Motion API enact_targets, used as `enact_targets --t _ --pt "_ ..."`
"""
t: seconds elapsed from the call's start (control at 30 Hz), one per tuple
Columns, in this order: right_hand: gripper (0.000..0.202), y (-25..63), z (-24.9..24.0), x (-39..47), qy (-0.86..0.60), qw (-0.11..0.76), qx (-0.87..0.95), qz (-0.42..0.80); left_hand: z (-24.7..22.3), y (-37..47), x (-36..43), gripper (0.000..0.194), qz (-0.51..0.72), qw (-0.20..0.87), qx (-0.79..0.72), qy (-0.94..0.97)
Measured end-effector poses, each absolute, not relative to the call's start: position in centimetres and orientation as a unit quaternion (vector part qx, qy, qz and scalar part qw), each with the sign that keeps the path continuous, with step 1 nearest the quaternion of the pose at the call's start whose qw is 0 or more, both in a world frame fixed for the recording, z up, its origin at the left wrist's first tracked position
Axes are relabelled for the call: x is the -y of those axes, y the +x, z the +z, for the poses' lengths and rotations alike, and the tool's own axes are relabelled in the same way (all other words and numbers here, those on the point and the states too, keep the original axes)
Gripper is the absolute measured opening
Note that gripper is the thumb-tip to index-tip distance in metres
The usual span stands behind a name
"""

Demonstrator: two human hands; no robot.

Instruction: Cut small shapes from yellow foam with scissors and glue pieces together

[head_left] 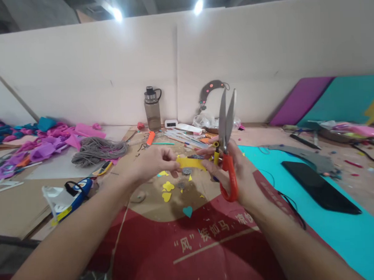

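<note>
My left hand (pixel 160 162) is closed, its thumb and finger pinching one end of a yellow strip (pixel 191 163) that looks like foam or paper. At the strip's other end are the fingertips of my right hand (pixel 234 167), which also holds red-handled scissors (pixel 229 171). The scissor blades point up and stand slightly apart, away from the strip. A small yellow-and-dark piece (pixel 216 153) shows by the right fingers; its kind is unclear. Below the hands lie a yellow flower cutout (pixel 168 186), a yellow heart cutout (pixel 166 196) and a teal heart cutout (pixel 187 211).
Red-printed cardboard (pixel 154 248) covers the near table. On the right, a black phone (pixel 321 188) rests on a turquoise sheet (pixel 355 231). A bottle (pixel 152 110) stands at the back by the white panel. Grey cord (pixel 97 151) and coloured scraps (pixel 51 146) lie left.
</note>
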State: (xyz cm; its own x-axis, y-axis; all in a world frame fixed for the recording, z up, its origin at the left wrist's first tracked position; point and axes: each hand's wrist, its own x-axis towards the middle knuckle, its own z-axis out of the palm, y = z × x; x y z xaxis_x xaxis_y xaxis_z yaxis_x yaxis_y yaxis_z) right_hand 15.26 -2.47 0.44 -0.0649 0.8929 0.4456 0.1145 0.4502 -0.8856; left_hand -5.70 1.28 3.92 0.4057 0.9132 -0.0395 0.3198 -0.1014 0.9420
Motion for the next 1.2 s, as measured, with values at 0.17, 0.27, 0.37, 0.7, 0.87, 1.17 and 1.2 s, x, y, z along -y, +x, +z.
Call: enact_targets --t 0.17,0.27,0.37,0.7,0.87,1.17,1.2 --pt "0.036 14.9 0.3 2.5 -0.359 0.517 0.670 0.393 4.1 -3.6 -0.8 0.011 0.213 0.478 -0.423 0.739" --pt "0.034 15.0 -0.1 2.3 -0.378 0.482 0.689 0.389 4.0 -3.2 -1.0 0.012 0.208 0.495 -0.417 0.734" --pt "0.035 15.0 -0.4 2.2 -0.401 0.465 0.693 0.378 3.9 -3.0 -1.1 0.012 0.198 0.478 -0.424 0.744" --pt "0.037 14.7 -0.5 1.6 -0.405 0.572 0.588 0.403 1.9 -2.4 -1.0 0.010 0.307 0.546 -0.415 0.660" --pt "0.036 14.5 -0.7 1.6 -0.396 0.587 0.583 0.398 1.1 -2.2 -0.8 0.014 0.314 0.545 -0.407 0.663" --pt "0.034 14.2 -0.9 2.1 -0.385 0.566 0.609 0.401 0.3 -2.2 -0.9 0.019 0.345 0.581 -0.395 0.622" --pt "0.035 14.3 -0.9 2.1 -0.388 0.569 0.613 0.387 0.2 -2.5 -1.0 0.020 0.351 0.586 -0.396 0.614"
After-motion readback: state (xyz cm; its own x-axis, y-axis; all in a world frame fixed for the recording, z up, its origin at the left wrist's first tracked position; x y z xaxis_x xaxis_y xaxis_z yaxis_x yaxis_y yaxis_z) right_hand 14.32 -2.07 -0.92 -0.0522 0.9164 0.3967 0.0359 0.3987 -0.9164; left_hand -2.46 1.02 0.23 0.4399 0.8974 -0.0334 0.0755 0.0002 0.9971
